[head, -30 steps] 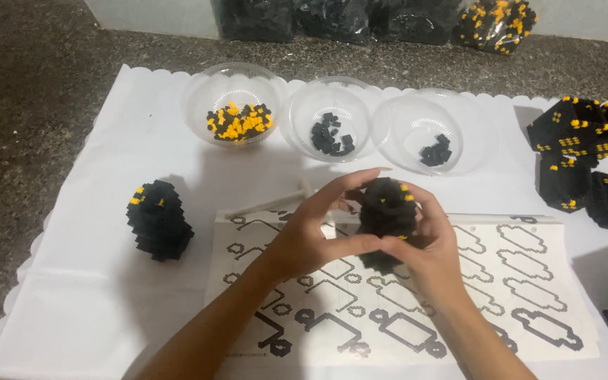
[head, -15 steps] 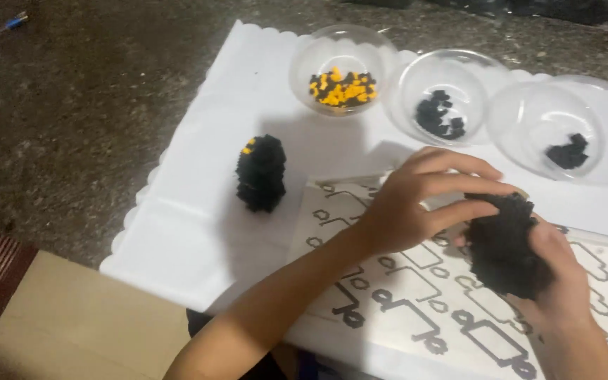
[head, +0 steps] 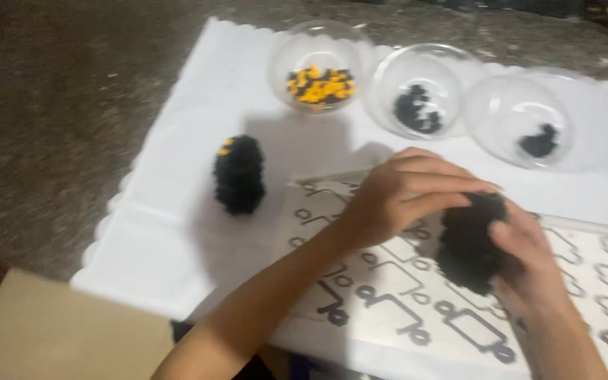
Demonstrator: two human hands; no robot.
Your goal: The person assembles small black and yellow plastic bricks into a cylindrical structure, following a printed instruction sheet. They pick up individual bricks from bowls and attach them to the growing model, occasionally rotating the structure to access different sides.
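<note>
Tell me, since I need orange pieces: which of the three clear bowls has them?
The leftmost bowl. It holds orange and black pieces; the middle bowl and right bowl hold only black ones.

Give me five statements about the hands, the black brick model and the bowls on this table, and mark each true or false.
1. Both hands hold the black brick model above the printed sheet. True: the left hand and the right hand both have their fingers on it.
2. A second black model stands alone on the white cloth. True.
3. That second model is topped with red pieces. False: it has a few yellow ones near its top.
4. Four clear bowls sit in a row. False: three show.
5. The left bowl holds only black pieces. False: it holds yellow and black pieces; the middle bowl and right bowl hold black ones.
</note>
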